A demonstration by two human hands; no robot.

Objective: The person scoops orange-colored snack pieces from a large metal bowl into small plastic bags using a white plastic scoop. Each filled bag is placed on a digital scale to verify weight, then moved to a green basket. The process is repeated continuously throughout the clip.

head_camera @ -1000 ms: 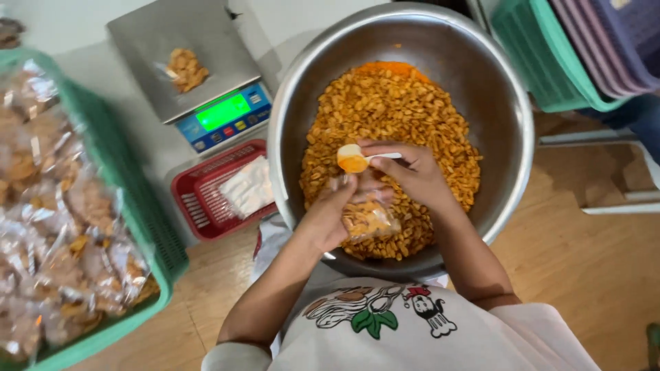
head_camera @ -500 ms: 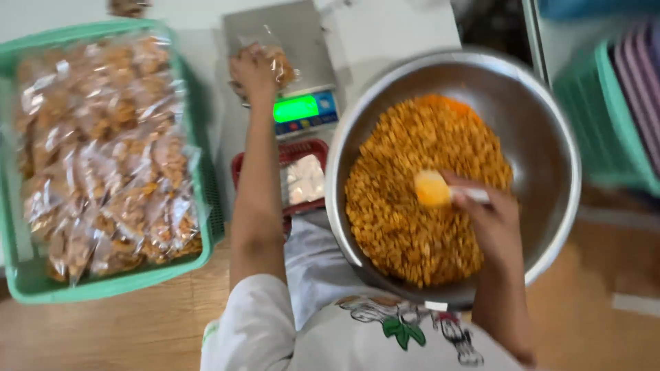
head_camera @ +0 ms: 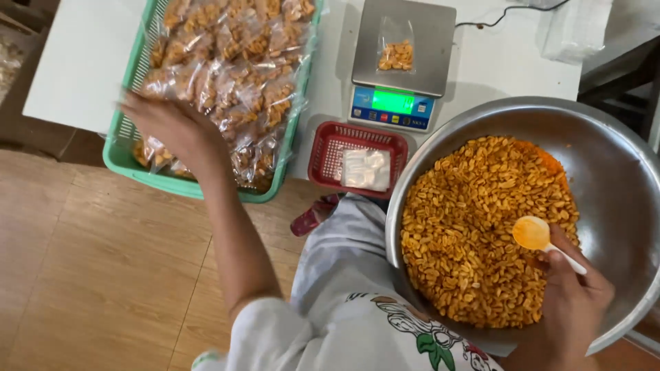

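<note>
The left hand (head_camera: 168, 127) rests open on the filled snack bags (head_camera: 234, 75) in the green basket (head_camera: 120, 154), seemingly stowing one, while the right hand (head_camera: 574, 302) grips an orange-dusted spoon (head_camera: 536, 235) over the snack-filled steel bowl (head_camera: 619, 158), so scooping probably comes next.

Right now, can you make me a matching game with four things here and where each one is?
Things:
1. small clear bag of orange snacks
2. orange plastic spoon
3. white packets
4. left hand

Places:
A. in the little red basket
B. on the steel scale
C. over the green crate of filled bags
D. in the right hand, over the big metal bowl

Pairs: 1-B, 2-D, 3-A, 4-C
</note>
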